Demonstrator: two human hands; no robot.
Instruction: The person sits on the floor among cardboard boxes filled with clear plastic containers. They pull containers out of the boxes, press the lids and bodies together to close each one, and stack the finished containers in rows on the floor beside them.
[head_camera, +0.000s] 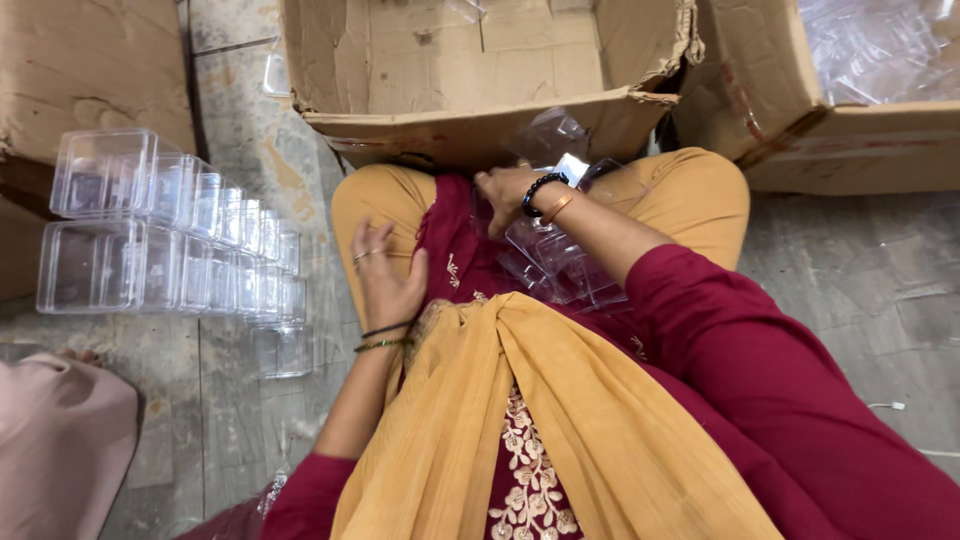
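Clear plastic pieces (560, 262) in lap | right hand (505, 195) seemingly gripping them | left hand (385, 275) flat, open, empty on thigh

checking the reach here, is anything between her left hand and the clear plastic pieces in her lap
Nothing solid. The left hand rests on the thigh; only maroon cloth lies between it and the clear plastic pieces, which the right hand already touches.

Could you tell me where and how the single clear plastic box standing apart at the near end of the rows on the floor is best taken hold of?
Take the lone clear box by its two opposite side walls, coming down from above. It stands apart from the rows of clear boxes, so its sides look free, and flat walls should suit the fingers. The left hand, resting on the thigh, is nearer; the right hand is among clear pieces in the lap.
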